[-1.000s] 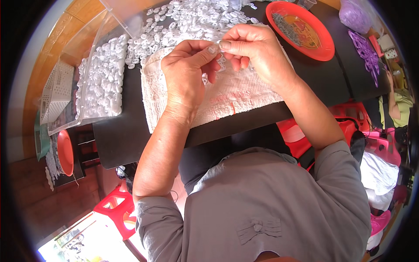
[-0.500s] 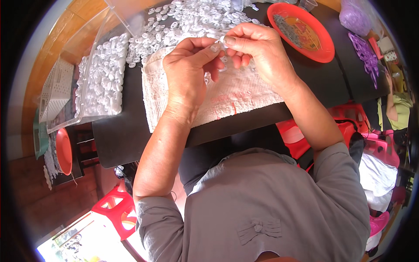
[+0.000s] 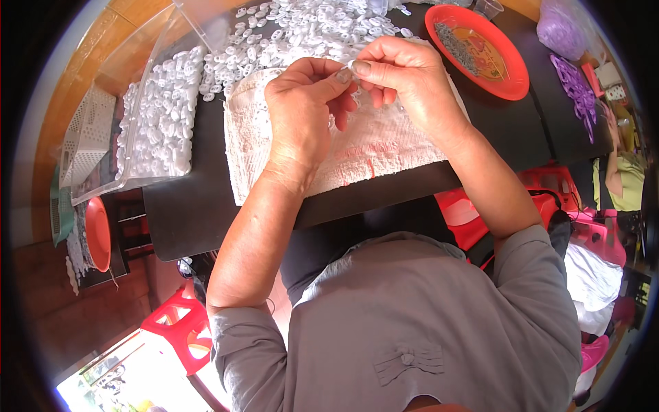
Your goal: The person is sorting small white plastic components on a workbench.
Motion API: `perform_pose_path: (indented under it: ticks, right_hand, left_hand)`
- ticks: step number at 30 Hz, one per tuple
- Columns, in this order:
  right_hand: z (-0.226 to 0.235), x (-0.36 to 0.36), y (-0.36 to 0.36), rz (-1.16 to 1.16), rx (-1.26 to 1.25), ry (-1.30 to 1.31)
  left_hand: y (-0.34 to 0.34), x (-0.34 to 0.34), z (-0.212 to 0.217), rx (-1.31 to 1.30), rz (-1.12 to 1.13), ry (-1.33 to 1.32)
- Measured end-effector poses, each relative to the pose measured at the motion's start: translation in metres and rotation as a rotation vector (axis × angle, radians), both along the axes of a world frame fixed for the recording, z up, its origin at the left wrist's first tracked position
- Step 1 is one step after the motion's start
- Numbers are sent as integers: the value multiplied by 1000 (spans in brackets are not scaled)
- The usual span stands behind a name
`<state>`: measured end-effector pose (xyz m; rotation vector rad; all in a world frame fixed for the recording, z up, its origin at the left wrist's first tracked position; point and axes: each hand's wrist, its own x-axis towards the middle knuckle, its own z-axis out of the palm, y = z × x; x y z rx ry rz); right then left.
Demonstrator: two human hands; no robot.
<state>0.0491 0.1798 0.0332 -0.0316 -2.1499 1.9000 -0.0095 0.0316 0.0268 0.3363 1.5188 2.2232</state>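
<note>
Black table (image 3: 522, 130) bears white towel (image 3: 384, 147), red plate (image 3: 511, 75)

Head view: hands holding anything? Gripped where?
A small white plastic piece is pinched between the fingertips of the left hand and right hand; the exact grip point is hidden.

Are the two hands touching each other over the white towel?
Touching. The head view shows the left hand and right hand meeting at their fingertips, pinching a small white piece together.
</note>
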Motion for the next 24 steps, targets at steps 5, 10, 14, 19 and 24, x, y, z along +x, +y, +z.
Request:
perform_pose_path:
  ticks: [5,10,14,19,24]
  right_hand:
    - [-5,-1,-6,-15,-36,27]
    - [-2,0,-5,-20,-52,6]
    - [0,0,-4,-33,-42,-9]
    - [-4,0,-3,68,38,-42]
    - [-18,3,-5,97,619,71]
  left_hand:
    - [1,2,-1,8,22,-54]
    - [0,1,0,10,10,-67]
    - [-4,-5,4,-4,-33,-38]
    - [-11,-14,5,-59,105,39]
    - [-15,-22,5,8,247,64]
